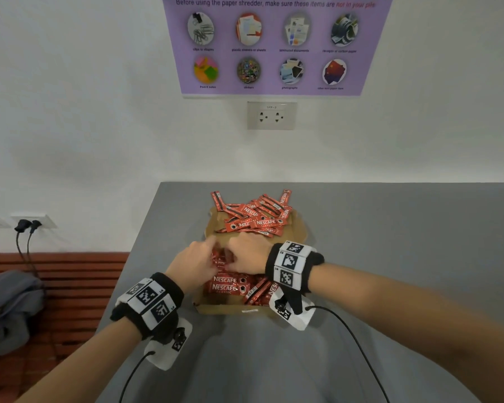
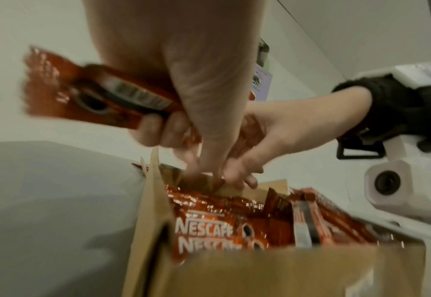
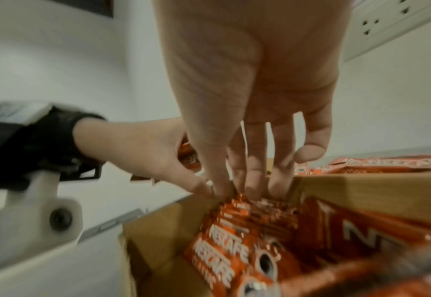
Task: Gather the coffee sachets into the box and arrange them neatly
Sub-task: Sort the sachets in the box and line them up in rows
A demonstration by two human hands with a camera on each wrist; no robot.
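Observation:
A brown cardboard box (image 1: pixel 230 309) stands on the grey table, with red Nescafe sachets (image 1: pixel 227 285) lying in rows inside it. Beyond it, a loose pile of sachets (image 1: pixel 253 216) lies on the box's open flap. Both hands are at the far end of the box. In the left wrist view my left hand (image 2: pixel 173 124) grips a few sachets (image 2: pixel 82 94) in its curled fingers, thumb pointing down into the box (image 2: pixel 285 271). My right hand (image 3: pixel 249 164) reaches down with straight fingers that touch the far ends of the packed sachets (image 3: pixel 234 251).
The table (image 1: pixel 390 257) ends at its left edge close to the box; below it is a slatted bench with a grey bag (image 1: pixel 9 309). A wall socket (image 1: pixel 271 115) and a purple poster hang behind. Cables run from both wrist cameras.

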